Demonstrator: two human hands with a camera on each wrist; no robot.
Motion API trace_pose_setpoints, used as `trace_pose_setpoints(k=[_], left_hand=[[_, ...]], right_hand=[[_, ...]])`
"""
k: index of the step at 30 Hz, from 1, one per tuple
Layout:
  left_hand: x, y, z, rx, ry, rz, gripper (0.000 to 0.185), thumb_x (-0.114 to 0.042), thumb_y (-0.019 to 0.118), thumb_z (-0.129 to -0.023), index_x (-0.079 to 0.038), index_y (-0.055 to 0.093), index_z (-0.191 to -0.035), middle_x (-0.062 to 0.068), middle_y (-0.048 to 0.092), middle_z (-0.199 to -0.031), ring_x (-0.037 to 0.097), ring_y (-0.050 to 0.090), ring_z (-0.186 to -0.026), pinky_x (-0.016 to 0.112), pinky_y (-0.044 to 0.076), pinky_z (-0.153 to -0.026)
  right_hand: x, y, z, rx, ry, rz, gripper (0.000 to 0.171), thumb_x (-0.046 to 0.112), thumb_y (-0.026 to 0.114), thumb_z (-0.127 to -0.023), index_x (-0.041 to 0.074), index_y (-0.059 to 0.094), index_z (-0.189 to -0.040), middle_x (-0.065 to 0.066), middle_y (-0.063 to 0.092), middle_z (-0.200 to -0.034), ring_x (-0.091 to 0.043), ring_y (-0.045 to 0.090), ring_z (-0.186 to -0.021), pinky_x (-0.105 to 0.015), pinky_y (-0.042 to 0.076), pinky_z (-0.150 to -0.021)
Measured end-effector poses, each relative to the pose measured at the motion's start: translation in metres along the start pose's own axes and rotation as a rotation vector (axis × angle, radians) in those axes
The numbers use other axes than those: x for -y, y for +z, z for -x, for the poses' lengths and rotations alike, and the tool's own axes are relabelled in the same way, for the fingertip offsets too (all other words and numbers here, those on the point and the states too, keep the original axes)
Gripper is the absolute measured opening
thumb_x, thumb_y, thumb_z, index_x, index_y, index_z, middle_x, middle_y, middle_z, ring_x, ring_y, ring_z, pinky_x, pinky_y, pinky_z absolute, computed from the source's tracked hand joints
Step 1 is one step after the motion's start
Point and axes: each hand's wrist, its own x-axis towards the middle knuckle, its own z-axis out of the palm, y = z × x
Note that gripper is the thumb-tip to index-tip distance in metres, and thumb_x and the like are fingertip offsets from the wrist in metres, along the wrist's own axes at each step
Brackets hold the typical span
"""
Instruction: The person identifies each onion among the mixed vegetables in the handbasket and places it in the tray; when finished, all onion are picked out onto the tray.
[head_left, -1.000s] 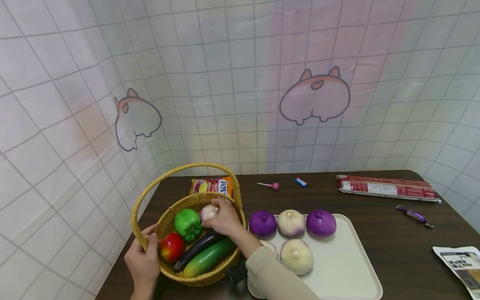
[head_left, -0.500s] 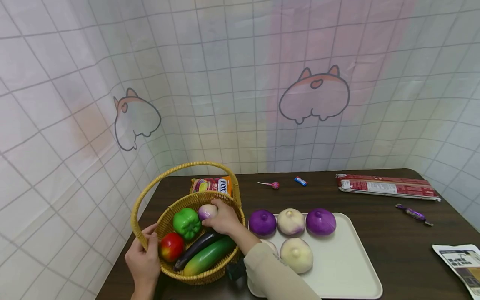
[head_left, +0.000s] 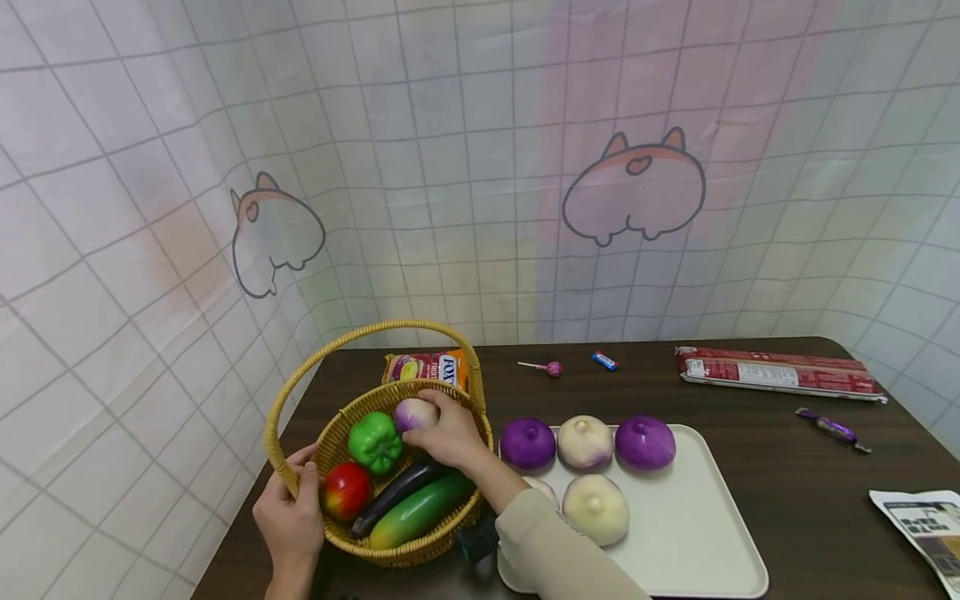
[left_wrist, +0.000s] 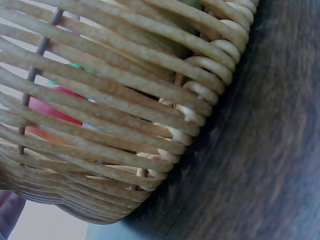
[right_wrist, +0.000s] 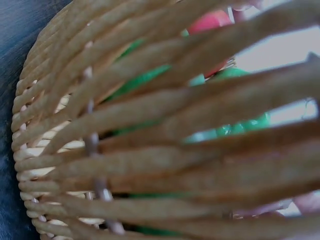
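In the head view a yellow wicker basket (head_left: 408, 556) with a tall hoop handle stands at the table's left. My left hand (head_left: 291, 518) grips its left side where the handle meets the rim, thumb on the near face. Inside the basket, my right hand (head_left: 448, 437) holds a white-and-purple turnip (head_left: 414, 415) between thumb and fingers, at the back right. Beside it lie a green bell pepper (head_left: 375, 442), a red-yellow round fruit (head_left: 347, 491), a dark eggplant (head_left: 397, 497) and a green cucumber-like vegetable (head_left: 422, 510). Both wrist views show mostly the basket's woven wall (left_wrist: 115, 105).
Right of the basket, a white tray (head_left: 697, 525) bears several purple and white turnip-like vegetables (head_left: 596, 510). Behind are a snack bag (head_left: 427, 367), a lollipop (head_left: 553, 368), a small blue candy (head_left: 604, 361) and a long red packet (head_left: 780, 373). A purple-wrapped candy (head_left: 834, 430) lies right.
The turnip in my right hand has shifted slightly back and turned, showing more of its purple side. My left hand keeps its hold on the basket.
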Motion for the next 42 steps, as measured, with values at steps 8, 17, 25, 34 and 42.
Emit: trace_pose_setpoints(k=[8, 17, 25, 34, 42], left_hand=[[-0.015, 0.003, 0.002, -0.008, 0.017, 0.012, 0.016, 0.012, 0.06, -0.084, 0.009, 0.062, -0.069, 0.027, 0.07, -0.094, -0.006, 0.054, -0.072, 0.011, 0.034, -0.058], [0.018, 0.008, 0.006, -0.003, 0.0, -0.022, 0.015, 0.009, 0.063, -0.086, 0.005, 0.065, -0.071, 0.017, 0.073, -0.095, -0.005, 0.054, -0.069, 0.012, 0.035, -0.056], [0.018, 0.006, 0.002, -0.011, 0.003, -0.031, 0.012, 0.007, 0.064, -0.086, 0.004, 0.069, -0.076, 0.016, 0.073, -0.088, -0.006, 0.055, -0.067, 0.012, 0.037, -0.057], [0.012, 0.005, 0.002, -0.005, -0.007, -0.03, 0.013, 0.008, 0.063, -0.087, 0.007, 0.068, -0.075, 0.019, 0.072, -0.09, -0.006, 0.055, -0.069, 0.011, 0.037, -0.06], [0.02, 0.001, 0.002, 0.008, -0.021, -0.012, 0.018, 0.001, 0.064, -0.089, 0.004, 0.067, -0.072, 0.011, 0.074, -0.096, -0.004, 0.06, -0.081, 0.01, 0.041, -0.069]], right_hand=[[-0.001, -0.006, 0.004, 0.054, -0.011, -0.087, 0.069, 0.022, 0.082, -0.071, 0.013, 0.055, -0.134, -0.015, 0.049, -0.127, -0.024, 0.055, -0.096, -0.035, 0.049, -0.075], [-0.002, -0.009, 0.007, 0.077, -0.048, -0.102, 0.065, 0.019, 0.081, -0.072, 0.015, 0.055, -0.131, -0.009, 0.054, -0.124, -0.022, 0.057, -0.098, -0.037, 0.05, -0.077], [0.004, -0.024, 0.021, 0.112, -0.103, -0.041, 0.064, 0.024, 0.083, -0.073, 0.021, 0.056, -0.13, -0.004, 0.058, -0.123, -0.018, 0.059, -0.096, -0.034, 0.05, -0.076], [0.01, -0.058, 0.048, 0.129, -0.106, 0.018, 0.074, 0.034, 0.081, -0.07, 0.017, 0.05, -0.135, -0.009, 0.047, -0.125, -0.022, 0.055, -0.1, -0.038, 0.05, -0.079], [0.003, -0.077, 0.065, 0.158, -0.145, 0.0, 0.075, 0.039, 0.081, -0.075, 0.017, 0.048, -0.138, -0.003, 0.055, -0.132, -0.018, 0.059, -0.107, -0.038, 0.05, -0.087]])
